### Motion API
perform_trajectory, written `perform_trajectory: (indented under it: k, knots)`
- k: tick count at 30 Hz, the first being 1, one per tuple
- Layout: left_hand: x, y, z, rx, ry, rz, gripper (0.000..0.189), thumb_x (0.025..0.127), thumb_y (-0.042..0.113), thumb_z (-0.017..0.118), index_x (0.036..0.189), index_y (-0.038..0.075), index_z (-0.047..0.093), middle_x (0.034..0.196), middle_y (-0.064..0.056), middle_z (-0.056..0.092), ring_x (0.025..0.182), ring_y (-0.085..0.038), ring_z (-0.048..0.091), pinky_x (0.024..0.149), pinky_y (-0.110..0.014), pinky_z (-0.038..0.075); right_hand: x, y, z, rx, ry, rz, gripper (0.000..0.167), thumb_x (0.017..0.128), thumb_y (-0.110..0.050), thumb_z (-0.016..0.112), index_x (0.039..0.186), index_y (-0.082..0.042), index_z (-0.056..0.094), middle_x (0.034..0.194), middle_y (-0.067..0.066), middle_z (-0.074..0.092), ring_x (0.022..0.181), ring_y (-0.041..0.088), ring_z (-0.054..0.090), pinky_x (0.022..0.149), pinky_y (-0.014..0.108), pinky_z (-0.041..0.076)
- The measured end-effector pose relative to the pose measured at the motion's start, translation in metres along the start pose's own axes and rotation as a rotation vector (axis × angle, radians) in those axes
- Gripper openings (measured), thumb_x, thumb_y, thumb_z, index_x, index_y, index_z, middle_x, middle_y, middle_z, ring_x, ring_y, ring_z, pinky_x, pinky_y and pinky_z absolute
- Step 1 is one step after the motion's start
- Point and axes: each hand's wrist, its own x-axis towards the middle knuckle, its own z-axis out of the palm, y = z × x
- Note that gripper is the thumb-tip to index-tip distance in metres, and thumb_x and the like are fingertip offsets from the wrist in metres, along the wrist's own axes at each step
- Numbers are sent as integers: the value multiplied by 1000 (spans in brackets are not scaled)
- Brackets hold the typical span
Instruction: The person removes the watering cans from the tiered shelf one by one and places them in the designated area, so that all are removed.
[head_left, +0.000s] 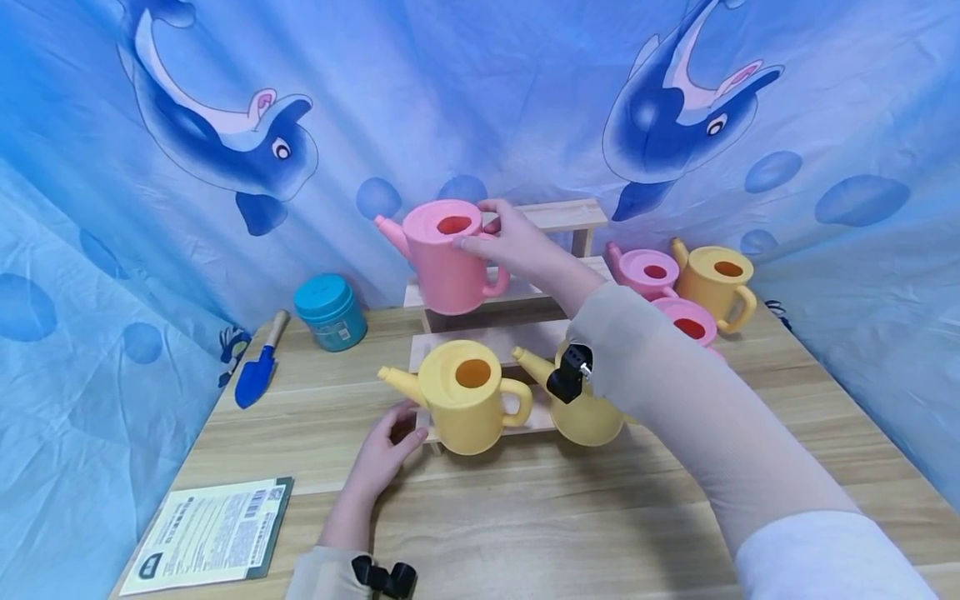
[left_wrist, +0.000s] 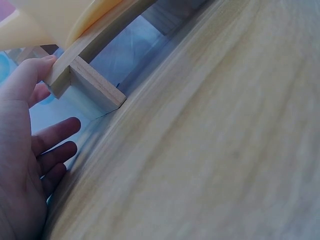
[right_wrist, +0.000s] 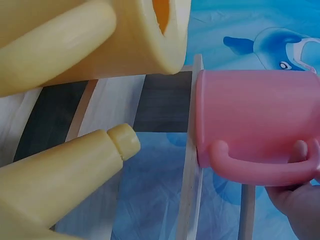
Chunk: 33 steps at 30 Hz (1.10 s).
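Small print fills a pale sheet [head_left: 210,533] with a dark green border at the left of the desk [head_left: 525,525], its barcodes and dark badge visible but its lines too fine to read from here; a teal jar [head_left: 330,312] farther back carries a white-printed label, also illegible. The desk is light wood with long, streaky grain, set against a blue cloth backdrop [head_left: 465,83] printed with leaping cartoon dolphins and darker round bubbles, the fabric wrapping both sides of the scene. At center, a person's right hand [head_left: 506,237] grips a pink watering can [head_left: 453,275] at its upper rim beside the handle, holding it upright, spout to the left, at an upper step of a wooden stand [head_left: 566,215]; whether its base touches the board cannot be told. The left hand [head_left: 386,450] pinches the lowest board's left end between thumb and index finger, the other fingers loose. Just beside it on that step sits a yellow watering can [head_left: 461,421], with a second yellow can [head_left: 585,421] to its right, partly behind the sleeve. Two pink cans and another yellow one crowd the desk at right; a blue trowel [head_left: 257,377] with a wooden handle lies near the jar.
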Motion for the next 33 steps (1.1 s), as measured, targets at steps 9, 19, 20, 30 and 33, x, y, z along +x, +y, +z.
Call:
perform_trajectory:
  k: [9, 19, 20, 30, 33]
  knots:
    - [2, -1, 1, 27, 2, -5, 55, 87, 37, 66, 134, 15, 48, 129, -12, 53, 121, -29, 46, 103, -52, 31, -3, 4, -10, 35, 24, 22, 77, 80, -37, 74, 141, -19, 31, 117, 8, 42, 106, 26, 47, 62, 48, 55]
    - [3, 1, 0, 31, 1, 13, 55, 87, 36, 65, 134, 13, 49, 130, -12, 53, 123, -30, 45, 104, -53, 29, -11, 14, -36, -43, 83, 18, 78, 78, -43, 73, 142, -20, 35, 121, 7, 41, 104, 27, 47, 63, 44, 56]
    - [3, 1, 0, 32, 2, 12, 55, 87, 36, 65, 134, 14, 49, 130, -12, 53, 123, -30, 45, 104, -53, 29, -12, 15, -39, -53, 85, 18, 78, 78, -43, 73, 142, -20, 35, 121, 7, 41, 104, 27, 47, 63, 44, 56]
    - [1, 1, 1, 44, -1, -2, 55, 87, 35, 66, 135, 13, 48, 130, -14, 52, 123, -31, 44, 105, -53, 27, -24, 30, -75, -207, 101, 0, 74, 80, -48, 70, 142, -24, 38, 125, 6, 43, 114, 23, 42, 93, 42, 44]
    - [3, -7, 1, 42, 1, -4, 55, 87, 37, 66, 135, 15, 48, 130, -13, 53, 123, -30, 45, 105, -53, 27, -31, 34, -85, -214, 116, 21, 75, 80, -49, 69, 143, -26, 37, 128, 6, 42, 118, 23, 40, 94, 42, 43]
